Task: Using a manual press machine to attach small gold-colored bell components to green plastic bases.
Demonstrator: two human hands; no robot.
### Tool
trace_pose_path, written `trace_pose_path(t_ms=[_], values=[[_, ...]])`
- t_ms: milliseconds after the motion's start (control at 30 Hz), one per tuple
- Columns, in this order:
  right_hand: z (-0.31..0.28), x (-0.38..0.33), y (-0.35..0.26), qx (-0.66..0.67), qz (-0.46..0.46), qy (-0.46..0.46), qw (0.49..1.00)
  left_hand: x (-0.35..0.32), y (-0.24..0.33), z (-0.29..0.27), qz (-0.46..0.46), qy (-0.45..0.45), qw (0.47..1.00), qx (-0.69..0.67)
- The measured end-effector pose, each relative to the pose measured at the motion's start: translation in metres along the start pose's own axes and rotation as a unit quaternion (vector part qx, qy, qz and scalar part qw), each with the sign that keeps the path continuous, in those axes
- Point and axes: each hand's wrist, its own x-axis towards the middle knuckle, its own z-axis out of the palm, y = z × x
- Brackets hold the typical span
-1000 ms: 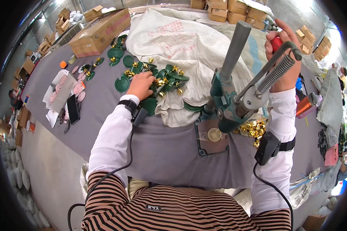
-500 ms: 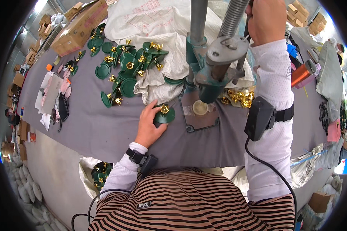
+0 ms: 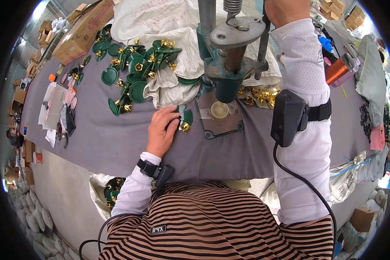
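My left hand (image 3: 162, 132) rests on the grey table cover and grips a green disc with a gold fitting (image 3: 185, 118), just left of the press's base plate (image 3: 229, 128). A round cream die (image 3: 219, 110) sits on that plate under the green hand press (image 3: 227, 65). My right hand (image 3: 284, 8) is raised at the top edge of the view, closed around the press lever. A black device (image 3: 288, 117) is strapped to my right forearm.
A heap of green discs with gold fittings (image 3: 134, 65) lies on white sacking behind my left hand. Loose gold parts (image 3: 260, 95) sit right of the press. A cardboard box (image 3: 80, 32) and an orange cylinder (image 3: 340, 69) stand further off. A sack of parts (image 3: 110, 190) hangs below the table edge.
My left hand left the heap at the back with one green disc and brought it down beside the press base. My right hand stayed on the lever.
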Motion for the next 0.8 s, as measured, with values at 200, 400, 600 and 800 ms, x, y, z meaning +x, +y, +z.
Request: trace_pose_path(t_ms=[200,400,600,800], values=[[0.002,0.0,-0.002,-0.034,0.028,0.023,0.999,0.003,0.029,-0.011,0.164,-0.185,0.965,0.09],[0.0,-0.002,0.0,-0.026,0.007,0.025,0.999,0.0,0.033,-0.008,0.11,-0.204,0.972,0.047],[0.003,-0.004,0.004,-0.034,-0.018,0.007,0.999,-0.011,0.047,0.012,0.094,-0.16,0.983,0.013],[-0.004,-0.002,0.003,-0.045,-0.003,0.01,0.999,-0.011,0.039,0.016,0.073,-0.152,0.986,-0.015]])
